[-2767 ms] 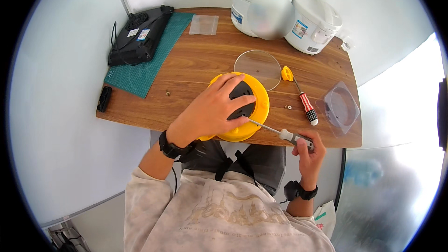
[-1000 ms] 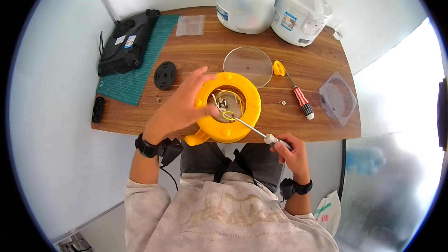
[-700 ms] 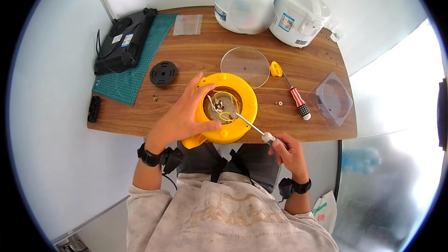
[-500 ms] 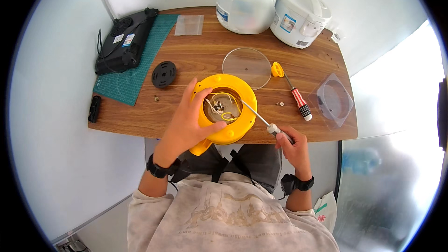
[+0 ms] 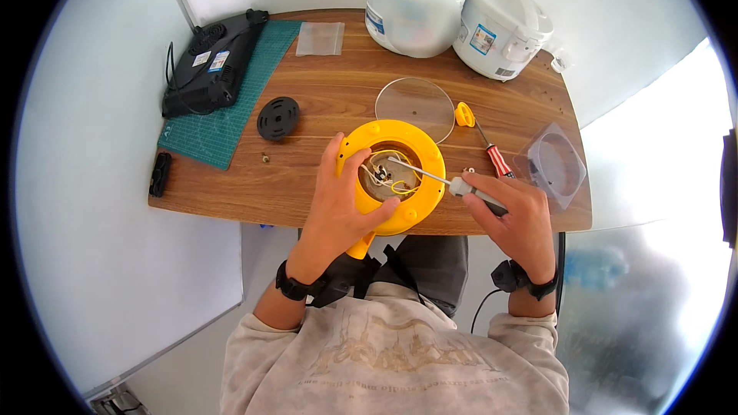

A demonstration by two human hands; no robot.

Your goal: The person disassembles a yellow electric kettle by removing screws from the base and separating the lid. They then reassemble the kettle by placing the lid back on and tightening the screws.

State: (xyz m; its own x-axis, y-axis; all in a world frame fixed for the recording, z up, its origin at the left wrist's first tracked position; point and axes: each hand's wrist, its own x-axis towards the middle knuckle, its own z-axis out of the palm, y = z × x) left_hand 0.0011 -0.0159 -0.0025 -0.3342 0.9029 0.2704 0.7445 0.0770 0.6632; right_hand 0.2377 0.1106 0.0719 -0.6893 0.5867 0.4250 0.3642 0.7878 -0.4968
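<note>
Head view: the left hand [image 5: 340,207] is gripping a yellow pot [image 5: 433,155], apparently steadying it, while the right hand [image 5: 519,215] is grasping a screwdriver [image 5: 477,194] over its opening [image 5: 395,177].

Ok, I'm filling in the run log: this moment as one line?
left hand: spread on yellow casing | right hand: holding screwdriver over casing | wires: exposed | black cover: lying on table

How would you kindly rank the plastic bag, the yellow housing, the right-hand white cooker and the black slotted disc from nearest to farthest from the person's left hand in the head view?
1. Yellow housing: touching the left hand, mostly to its right.
2. Black slotted disc: ahead and to the left.
3. Plastic bag: farther ahead.
4. Right-hand white cooker: back right.
</note>
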